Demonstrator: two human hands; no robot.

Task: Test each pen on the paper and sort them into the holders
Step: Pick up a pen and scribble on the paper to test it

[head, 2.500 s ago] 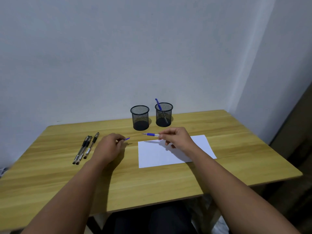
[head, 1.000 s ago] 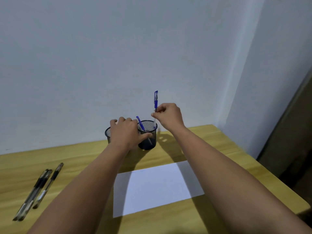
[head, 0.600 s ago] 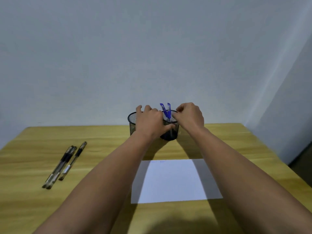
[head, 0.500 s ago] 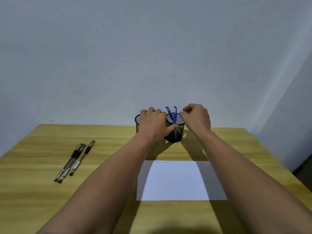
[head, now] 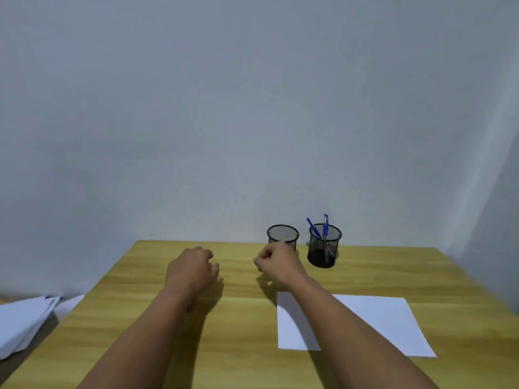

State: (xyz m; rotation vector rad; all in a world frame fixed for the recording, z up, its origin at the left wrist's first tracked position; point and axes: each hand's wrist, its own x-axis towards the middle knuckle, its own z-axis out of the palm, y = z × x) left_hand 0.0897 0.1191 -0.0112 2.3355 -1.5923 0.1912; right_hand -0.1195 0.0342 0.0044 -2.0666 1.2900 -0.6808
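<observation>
Both hands left the round mesh holder [head: 325,245]; left hand [head: 191,272] and right hand [head: 276,265] curl loosely, holding nothing. Black pens are hidden.

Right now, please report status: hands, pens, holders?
Left hand and right hand empty, above table. Two blue pens in right holder. Left holder empty.

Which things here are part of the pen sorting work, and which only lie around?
Job:
white paper sheet
empty black mesh holder
black mesh holder with two blue pens

Lying about:
loose white papers beside the wooden table
</observation>
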